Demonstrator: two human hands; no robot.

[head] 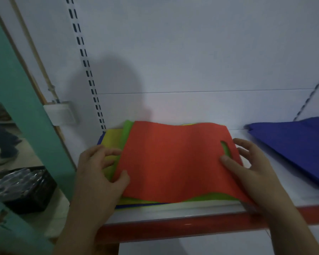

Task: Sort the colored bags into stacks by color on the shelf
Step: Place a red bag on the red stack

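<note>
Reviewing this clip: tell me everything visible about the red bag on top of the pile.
The red bag is a flat, felt-like fabric sheet with an oblong handle cutout near its right edge, green showing through. It lies wavy atop the mixed pile on the shelf. The left hand pinches its left edge, the right hand its right edge.

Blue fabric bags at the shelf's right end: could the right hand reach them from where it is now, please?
Probably yes: only bare white shelf lies between the right hand, now holding the flat red fabric bag, and the blue fabric bags; nothing blocks it.
</note>
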